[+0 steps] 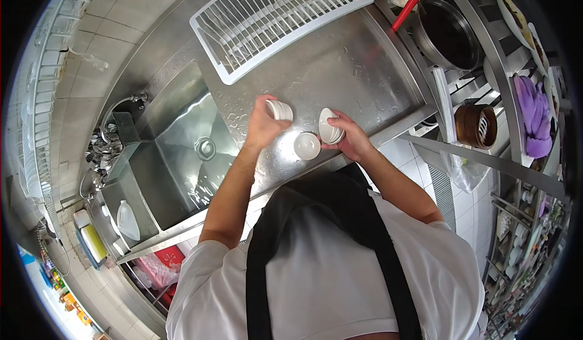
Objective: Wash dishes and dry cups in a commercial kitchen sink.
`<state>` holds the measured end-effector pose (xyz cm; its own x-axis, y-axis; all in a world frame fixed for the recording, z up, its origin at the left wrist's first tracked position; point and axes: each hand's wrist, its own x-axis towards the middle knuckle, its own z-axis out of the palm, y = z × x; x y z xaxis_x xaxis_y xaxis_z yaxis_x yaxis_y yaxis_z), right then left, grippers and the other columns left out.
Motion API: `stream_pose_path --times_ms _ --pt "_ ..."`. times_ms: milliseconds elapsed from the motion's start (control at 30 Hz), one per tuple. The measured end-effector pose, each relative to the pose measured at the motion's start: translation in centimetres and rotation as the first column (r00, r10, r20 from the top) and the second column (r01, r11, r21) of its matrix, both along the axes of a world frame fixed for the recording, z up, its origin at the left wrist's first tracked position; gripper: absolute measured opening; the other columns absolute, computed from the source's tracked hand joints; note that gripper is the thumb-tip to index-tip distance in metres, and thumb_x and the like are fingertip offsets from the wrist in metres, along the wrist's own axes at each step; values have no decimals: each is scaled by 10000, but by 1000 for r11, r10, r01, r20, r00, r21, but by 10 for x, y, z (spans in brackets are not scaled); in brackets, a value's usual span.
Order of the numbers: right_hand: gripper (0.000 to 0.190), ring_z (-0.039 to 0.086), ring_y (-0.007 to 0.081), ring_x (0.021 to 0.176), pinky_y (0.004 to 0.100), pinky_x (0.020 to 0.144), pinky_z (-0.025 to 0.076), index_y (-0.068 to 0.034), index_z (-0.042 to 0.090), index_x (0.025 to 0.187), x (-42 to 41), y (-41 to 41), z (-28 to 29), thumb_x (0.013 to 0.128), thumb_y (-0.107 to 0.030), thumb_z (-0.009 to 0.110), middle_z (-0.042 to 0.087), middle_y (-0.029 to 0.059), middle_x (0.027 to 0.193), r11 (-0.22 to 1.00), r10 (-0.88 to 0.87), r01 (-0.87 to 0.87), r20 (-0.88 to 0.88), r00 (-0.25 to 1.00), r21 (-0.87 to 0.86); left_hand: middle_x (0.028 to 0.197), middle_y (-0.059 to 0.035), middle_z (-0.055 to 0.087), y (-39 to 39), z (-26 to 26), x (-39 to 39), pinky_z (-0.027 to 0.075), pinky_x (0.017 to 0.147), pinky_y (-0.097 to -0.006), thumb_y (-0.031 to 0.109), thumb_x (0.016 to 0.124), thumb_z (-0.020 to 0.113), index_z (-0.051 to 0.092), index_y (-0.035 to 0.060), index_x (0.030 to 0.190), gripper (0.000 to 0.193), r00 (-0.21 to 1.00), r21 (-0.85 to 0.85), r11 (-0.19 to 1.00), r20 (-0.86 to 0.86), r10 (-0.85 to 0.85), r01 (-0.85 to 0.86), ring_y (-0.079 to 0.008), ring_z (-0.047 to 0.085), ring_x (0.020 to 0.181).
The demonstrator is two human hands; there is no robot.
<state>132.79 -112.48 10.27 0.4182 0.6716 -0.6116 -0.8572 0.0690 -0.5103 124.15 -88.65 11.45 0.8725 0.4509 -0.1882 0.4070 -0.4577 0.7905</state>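
Note:
My left hand (265, 123) grips a short stack of small white bowls (281, 110), tilted on its side at the steel counter. In my right hand (347, 135) is another nested stack of small white bowls (329, 123), also tipped, with its rim towards the upper left. Between the two hands, a single small white bowl (307, 146) stands on the wet stainless steel counter (337, 75), close to its front edge. Whether the left stack touches the counter, I cannot tell.
Beyond the hands lies a white dish rack (230, 78). A steel sink basin (182, 135) is at the left, with cutlery and a plastic jug (128, 220) farther left. To the right are a large metal pot (446, 33), a round brown container (475, 126) and purple gloves (533, 112).

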Motion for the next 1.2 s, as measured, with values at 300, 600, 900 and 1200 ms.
stream_pose_path --times_ms 300,600,900,1200 --pt "741 624 278 997 471 817 552 -85 324 1455 -6 0 -1 847 -297 689 537 112 1238 999 -33 33 4 999 -31 1107 -127 536 -33 33 -42 494 884 -382 2 612 796 464 90 1180 663 964 -137 954 43 -264 267 -256 581 1056" --pt "729 589 324 1051 508 914 499 -88 319 1453 -5 -6 3 850 -299 671 525 119 1258 996 -81 79 -43 996 -39 1237 -199 467 -75 28 -36 494 940 -458 65 659 734 495 112 1225 616 902 220 880 -207 -379 420 -408 518 1156" --pt "743 618 350 1031 492 852 550 -56 288 1461 -6 -13 -2 862 -297 657 534 161 1240 996 -86 86 -28 996 1 1149 -222 506 29 16 -10 502 901 -457 159 622 826 471 103 1197 678 987 351 933 -105 124 -80 -419 577 1048" --pt "609 661 361 1000 473 810 585 -71 383 1402 -8 -8 0 892 -310 615 608 157 1179 997 40 -38 -18 999 60 1183 -226 512 66 14 8 469 965 -426 168 600 848 459 128 1263 770 988 282 959 -143 64 -22 -397 561 1102"
